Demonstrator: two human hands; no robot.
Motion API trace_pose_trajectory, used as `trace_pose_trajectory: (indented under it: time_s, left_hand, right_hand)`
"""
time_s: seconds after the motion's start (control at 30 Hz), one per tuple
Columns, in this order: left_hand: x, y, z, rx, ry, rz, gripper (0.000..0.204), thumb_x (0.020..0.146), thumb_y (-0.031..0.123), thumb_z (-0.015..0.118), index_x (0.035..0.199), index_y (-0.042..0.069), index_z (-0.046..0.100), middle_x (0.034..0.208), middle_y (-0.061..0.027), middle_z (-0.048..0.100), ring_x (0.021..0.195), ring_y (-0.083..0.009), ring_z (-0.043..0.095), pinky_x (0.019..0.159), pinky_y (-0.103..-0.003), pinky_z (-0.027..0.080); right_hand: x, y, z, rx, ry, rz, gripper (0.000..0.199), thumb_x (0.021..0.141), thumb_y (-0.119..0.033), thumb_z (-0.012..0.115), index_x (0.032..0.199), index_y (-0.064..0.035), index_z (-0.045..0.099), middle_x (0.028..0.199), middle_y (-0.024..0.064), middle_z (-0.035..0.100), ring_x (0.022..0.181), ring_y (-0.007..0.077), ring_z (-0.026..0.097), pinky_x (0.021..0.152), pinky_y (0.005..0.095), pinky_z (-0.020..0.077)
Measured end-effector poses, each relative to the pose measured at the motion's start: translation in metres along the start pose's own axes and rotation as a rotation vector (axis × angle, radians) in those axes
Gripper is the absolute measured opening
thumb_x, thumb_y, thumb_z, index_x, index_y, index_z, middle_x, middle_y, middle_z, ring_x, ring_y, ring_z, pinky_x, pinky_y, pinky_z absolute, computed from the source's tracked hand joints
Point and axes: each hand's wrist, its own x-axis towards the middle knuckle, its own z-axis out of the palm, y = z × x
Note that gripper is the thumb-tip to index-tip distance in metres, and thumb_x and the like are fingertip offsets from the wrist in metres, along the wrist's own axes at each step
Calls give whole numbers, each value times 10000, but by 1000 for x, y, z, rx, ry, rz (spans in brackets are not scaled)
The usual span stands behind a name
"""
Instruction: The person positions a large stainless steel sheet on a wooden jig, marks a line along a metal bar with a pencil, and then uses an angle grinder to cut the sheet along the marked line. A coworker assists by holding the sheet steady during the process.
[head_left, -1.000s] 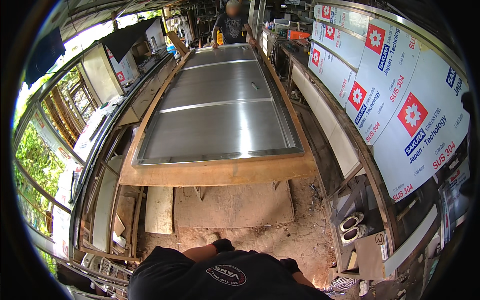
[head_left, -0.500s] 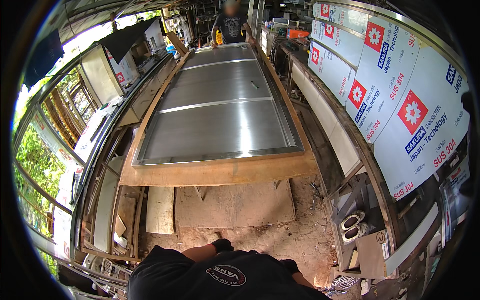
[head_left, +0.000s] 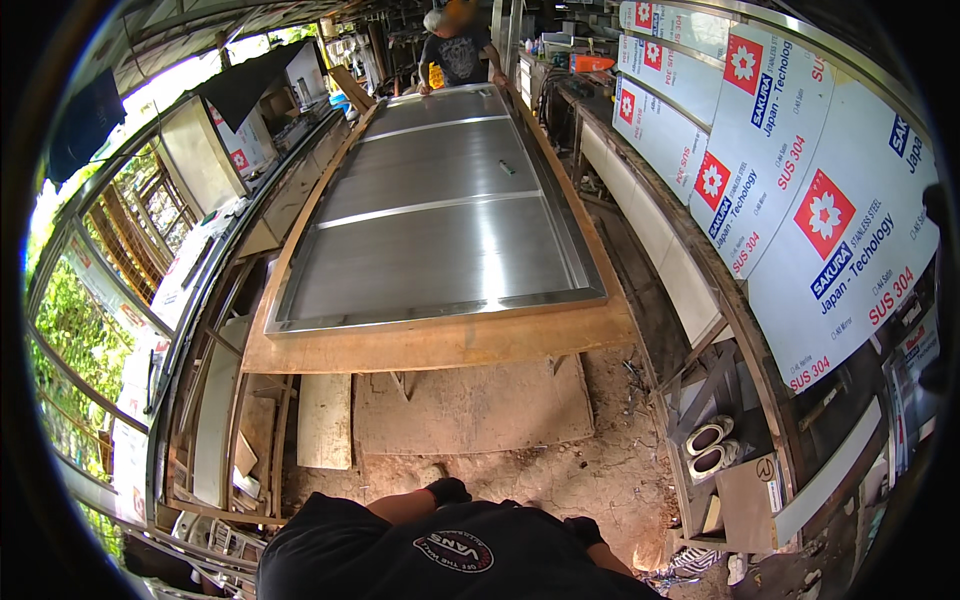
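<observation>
1. While the left hand (head_left: 449, 491) sits low, just in front of the wearer's dark shirt (head_left: 370, 560), I cannot tell how far its fingers are open, and nothing shows in its hold.
2. The right hand (head_left: 582, 530) is at the shirt's right side, partly hidden by it; whether it is open or grips anything, I cannot tell.
3. Ahead of both hands, well apart from them, the large metal panel (head_left: 430, 255) lies flat on the wooden-topped bench (head_left: 440, 355) (two pale strips cross it).
4. Farther ahead of the hands, a small green object (head_left: 507, 168) rests on the panel, and a co-worker (head_left: 460, 58) stands beyond its far end.
5. Right of the right hand are pale shoes (head_left: 712, 460).
</observation>
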Motion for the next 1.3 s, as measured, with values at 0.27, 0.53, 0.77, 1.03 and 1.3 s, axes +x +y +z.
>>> trace_pose_trajectory:
  time_s: [0.27,0.53,0.77,1.03,1.3]
  left_hand:
    - [7,5,1,80,-44,54,524,912,500,572,979,32,799,1026,-249,756,1035,-416,726,924,-510,554]
    - [15,-13,14,95,-23,69,526,913,493,572,966,21,797,1026,-256,754,1035,-422,723,933,-515,552]
    - [12,3,-1,50,-54,10,505,905,483,596,996,28,798,1051,-253,753,1045,-419,723,932,-507,554]
    - [19,-10,4,48,-91,7,554,904,540,616,1029,31,797,1084,-244,756,1078,-416,717,949,-509,546]
    - [6,-31,-25,12,-63,7,492,930,440,539,1017,27,791,1090,-247,752,1081,-412,714,959,-506,547]
  right_hand:
    - [-8,-20,-23,12,-7,6,263,911,-326,569,817,-116,697,763,159,695,790,365,691,734,512,509]
    - [-2,-23,-23,125,-26,104,277,910,-317,582,803,-89,697,765,168,693,790,375,686,735,496,508]
    - [-3,-11,-22,71,7,69,409,962,-389,567,835,-34,724,818,190,714,854,397,691,775,491,508]
    - [-12,-20,-30,-32,-10,-35,425,978,-403,541,908,-44,758,891,191,742,890,385,702,808,492,522]
    - [6,-44,-29,84,-102,169,479,970,-461,554,800,-45,720,761,180,696,741,374,657,736,501,482]
